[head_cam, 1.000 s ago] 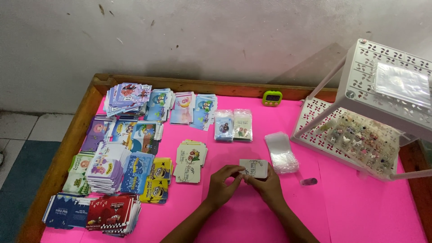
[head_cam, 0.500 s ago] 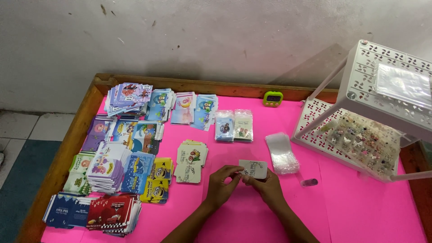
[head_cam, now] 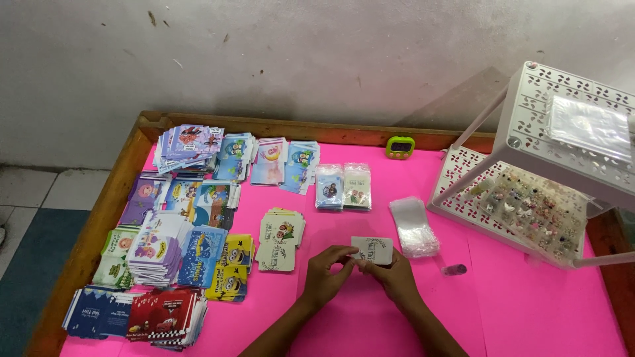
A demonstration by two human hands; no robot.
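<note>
My left hand (head_cam: 327,272) and my right hand (head_cam: 395,277) meet over the pink table top (head_cam: 529,311) and together hold a small white printed card (head_cam: 372,250) by its lower edge. Just right of the card lies a stack of clear plastic sleeves (head_cam: 413,226). To the left sits a small pile of cream flower-print cards (head_cam: 280,238). Two sleeved cards (head_cam: 343,186) lie side by side above my hands.
Several stacks of colourful cartoon cards (head_cam: 178,231) cover the table's left half. A white perforated rack (head_cam: 555,165) with small trinkets on its lower shelf stands at right. A green timer (head_cam: 400,147) rests by the wooden back rim (head_cam: 297,127). A small dark object (head_cam: 454,270) lies near my right hand.
</note>
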